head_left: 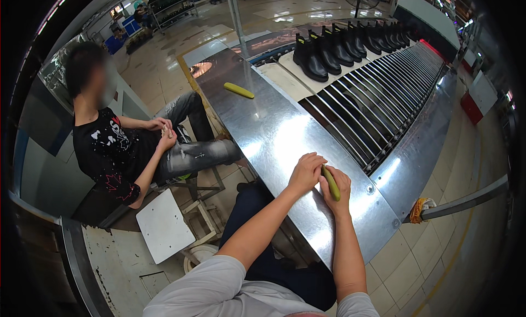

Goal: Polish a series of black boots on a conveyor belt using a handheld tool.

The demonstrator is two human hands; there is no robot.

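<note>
My right hand [336, 192] is closed round a long, olive-green piece with rounded ends [331, 184], perhaps a handle or an insole. It is held just over the metal tabletop [274, 122]. Close by on its left is my left hand [307, 173], fingers bent and drawn together, at the far end of that piece. Whatever its fingertips pinch is hidden. A similar yellow-green, round-ended piece [239, 90] lies by itself on the far left part of the tabletop.
Beyond the tabletop runs a conveyor of metal rods [372, 109]. Black ankle boots [310, 59] stand in a row on its pale belt [285, 76]. At left a person [115, 136] sits with hands together. A white-topped stool [164, 225] and a metal rail [466, 199] flank me.
</note>
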